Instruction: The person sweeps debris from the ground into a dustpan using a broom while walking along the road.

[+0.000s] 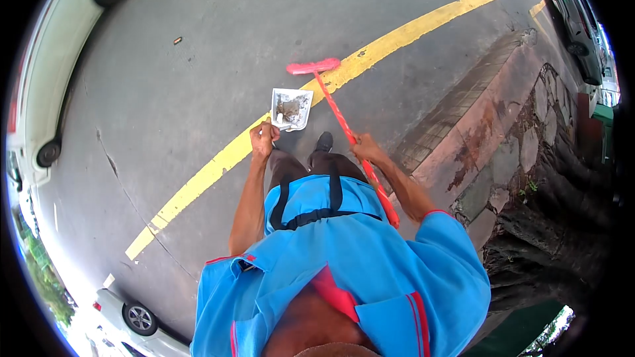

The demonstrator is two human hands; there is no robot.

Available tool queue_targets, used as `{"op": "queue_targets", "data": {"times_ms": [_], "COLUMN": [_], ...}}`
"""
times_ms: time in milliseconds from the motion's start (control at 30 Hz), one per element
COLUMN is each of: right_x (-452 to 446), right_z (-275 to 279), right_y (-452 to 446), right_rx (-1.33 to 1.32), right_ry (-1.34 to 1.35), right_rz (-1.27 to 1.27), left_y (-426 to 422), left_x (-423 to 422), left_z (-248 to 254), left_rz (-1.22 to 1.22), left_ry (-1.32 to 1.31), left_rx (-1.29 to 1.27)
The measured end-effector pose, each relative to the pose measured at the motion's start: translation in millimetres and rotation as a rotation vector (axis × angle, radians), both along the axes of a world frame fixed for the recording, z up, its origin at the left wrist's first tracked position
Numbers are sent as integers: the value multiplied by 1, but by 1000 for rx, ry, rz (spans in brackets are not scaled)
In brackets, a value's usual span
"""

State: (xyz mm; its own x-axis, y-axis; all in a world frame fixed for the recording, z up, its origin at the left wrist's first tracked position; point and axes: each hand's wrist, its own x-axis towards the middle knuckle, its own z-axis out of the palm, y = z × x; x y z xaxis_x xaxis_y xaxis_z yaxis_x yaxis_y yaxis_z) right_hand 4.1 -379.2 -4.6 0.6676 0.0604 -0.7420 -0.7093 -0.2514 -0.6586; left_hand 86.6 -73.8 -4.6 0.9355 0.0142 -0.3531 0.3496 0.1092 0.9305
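Observation:
My left hand (pixel 264 135) is closed round the handle of a white dustpan (pixel 292 109), which has some dark and light debris in it. The dustpan is by the yellow line, in front of my feet. My right hand (pixel 366 148) grips the red handle of a broom (pixel 338 116). Its pink-red head (pixel 313 66) lies on the ground just beyond the dustpan, with one end over the yellow line. The lower end of the broom handle reaches back beside my right forearm.
A yellow line (pixel 218 166) crosses the grey pavement. A white vehicle (pixel 63 46) is at the left, a silver car (pixel 142 320) at the lower left, a dark car (pixel 574 23) at the upper right. A stone kerb (pixel 463 132) and tree roots (pixel 549 225) lie right. Small litter (pixel 177 40) is farther ahead.

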Motion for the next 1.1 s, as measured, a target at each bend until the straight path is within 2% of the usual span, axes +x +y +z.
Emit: {"op": "queue_targets", "data": {"times_ms": [133,300,433,533,600,700,800,867,933,1033,1100], "right_x": [-22,-26,-13,15,31,45,42,21,-2,-29,-41], "right_z": [58,74,52,33,13,-33,-50,-62,-43,23,46], "right_y": [9,-21,-35,-48,-62,-78,-73,-61,-52,-37,-33], "right_rx": [150,266,166,66,-29,-127,-174,-243,-158,-53,149], "right_ry": [193,265,196,50,-92,-130,-57,-174,-61,5,132], "right_rz": [-32,-206,-288,-332,-236,-198,-228,-173,-110,-136,-289], "left_y": [1,5,5,6,-2,-15,-33,-47,-59,-69,-72], "left_x": [-1,-4,-5,0,2,11,23,32,41,53,67], "left_z": [-3,-2,-1,-5,-1,-3,-5,-4,-6,-11,-11], "left_rz": [0,1,-4,-42,-23,-59,-131,-153,-156,-193,-213], "left_ry": [18,30,32,48,46,34,15,6,5,1,21], "left_rx": [25,26,26,27,39,27,19,28,37,0,30]}}
